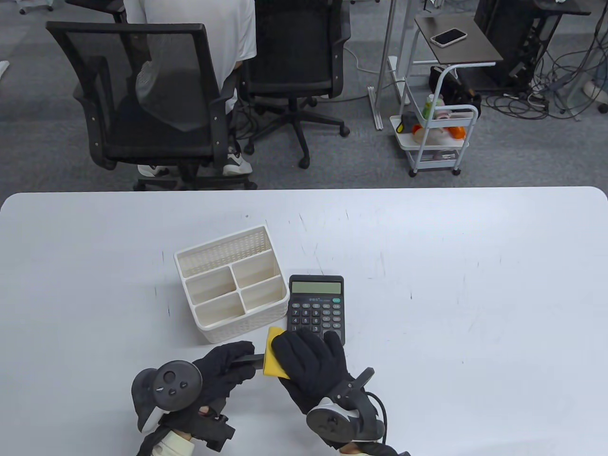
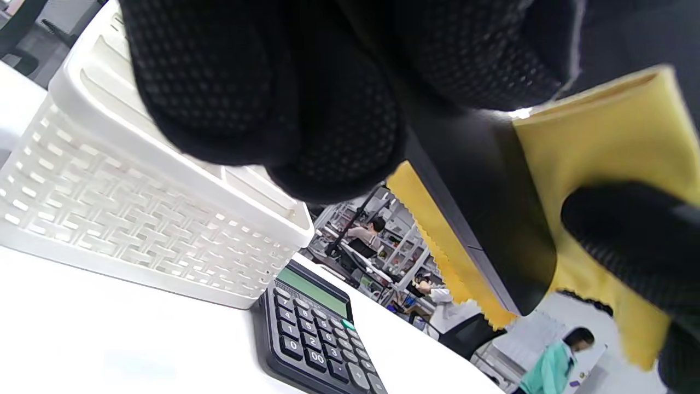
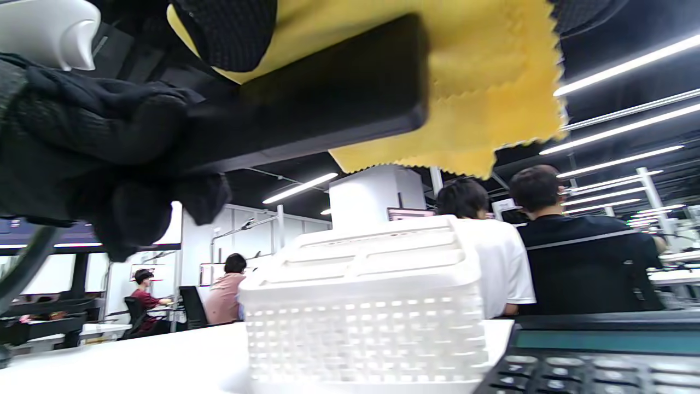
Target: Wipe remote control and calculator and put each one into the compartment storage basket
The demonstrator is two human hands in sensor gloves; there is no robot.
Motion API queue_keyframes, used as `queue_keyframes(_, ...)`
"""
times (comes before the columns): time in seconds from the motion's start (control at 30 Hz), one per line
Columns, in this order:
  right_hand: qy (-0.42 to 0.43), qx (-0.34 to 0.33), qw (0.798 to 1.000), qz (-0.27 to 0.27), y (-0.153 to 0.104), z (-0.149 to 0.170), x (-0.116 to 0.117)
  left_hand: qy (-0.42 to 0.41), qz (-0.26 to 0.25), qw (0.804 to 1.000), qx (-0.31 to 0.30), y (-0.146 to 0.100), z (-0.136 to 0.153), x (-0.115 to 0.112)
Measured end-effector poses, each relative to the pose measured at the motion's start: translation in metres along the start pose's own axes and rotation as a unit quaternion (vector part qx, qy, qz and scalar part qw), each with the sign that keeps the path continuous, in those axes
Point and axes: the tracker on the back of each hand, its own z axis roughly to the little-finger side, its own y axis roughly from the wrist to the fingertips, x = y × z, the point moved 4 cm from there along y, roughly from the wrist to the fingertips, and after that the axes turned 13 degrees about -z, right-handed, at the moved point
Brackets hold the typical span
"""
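The remote control is gripped by the left hand near the table's front edge; a yellow cloth is pressed on it by the right hand's curled fingers.

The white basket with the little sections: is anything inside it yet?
The compartment storage basket looks empty: all its sections show bare floors from above. The calculator lies beside it on the table; the remote control is in the left hand, under the yellow cloth.
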Motion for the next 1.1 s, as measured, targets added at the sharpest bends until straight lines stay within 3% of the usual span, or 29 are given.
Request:
queue_keyframes(0.17,0.007,-0.002,1.000,0.009,0.000,-0.001,0.000,-0.047,0.004,0.998,0.032,-0.001,0.003,-0.002)
queue_keyframes(0.5,-0.023,-0.059,0.997,-0.038,0.004,-0.023,0.013,-0.107,0.014,0.989,0.099,-0.001,0.021,0.001)
queue_keyframes(0.67,-0.033,-0.025,0.999,-0.031,0.003,-0.012,0.009,-0.142,0.010,0.983,0.111,-0.001,0.027,0.003)
queue_keyframes(0.8,-0.004,-0.008,1.000,-0.023,0.002,-0.007,0.009,-0.190,0.070,0.975,0.087,0.001,0.022,-0.006)
queue_keyframes(0.97,-0.009,-0.062,0.997,-0.033,0.005,-0.026,0.015,-0.219,0.082,0.967,0.099,0.001,0.023,-0.013)
queue_keyframes(1.1,-0.037,-0.098,0.994,-0.027,0.004,-0.036,0.013,-0.240,0.056,0.962,0.121,0.001,0.031,-0.007)
